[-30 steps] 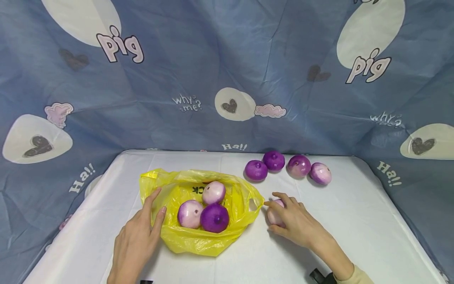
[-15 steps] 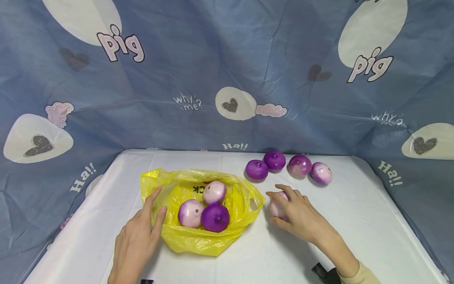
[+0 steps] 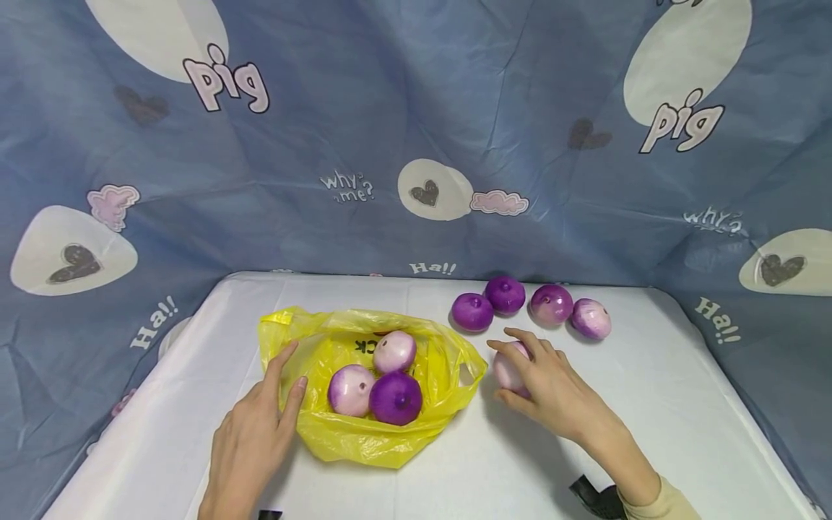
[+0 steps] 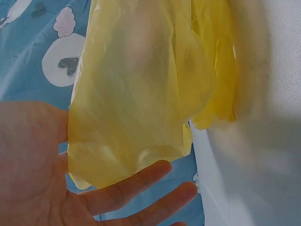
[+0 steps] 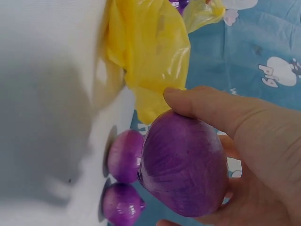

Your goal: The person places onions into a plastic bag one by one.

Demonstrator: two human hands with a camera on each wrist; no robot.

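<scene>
My right hand [image 3: 546, 390] holds a purple-and-white onion [image 3: 510, 370] just right of the bag, its fingers and thumb curled round it. In the right wrist view, the held onion [image 5: 184, 165] shows its deep purple side. A yellow plastic bag [image 3: 370, 440] lies with its mouth spread. Inside are two pale onions [image 3: 352, 390] and a dark purple onion [image 3: 396, 398]. My left hand [image 3: 250, 433] stays at the bag's left rim with straight fingers. Seen from the left wrist, those fingers [image 4: 141, 181] extend along the bag's edge, partly covered by the plastic [image 4: 131, 117].
Toward the back right of the white table [image 3: 650, 404] lie two dark purple onions [image 3: 472, 312], a two-toned onion [image 3: 551, 305] and a paler onion [image 3: 591, 318]. Behind the table hangs a blue printed cloth [image 3: 338, 130].
My right hand has moved slightly up and away from me with the onion, which appears raised. The left hand and the bag have kept their places.
</scene>
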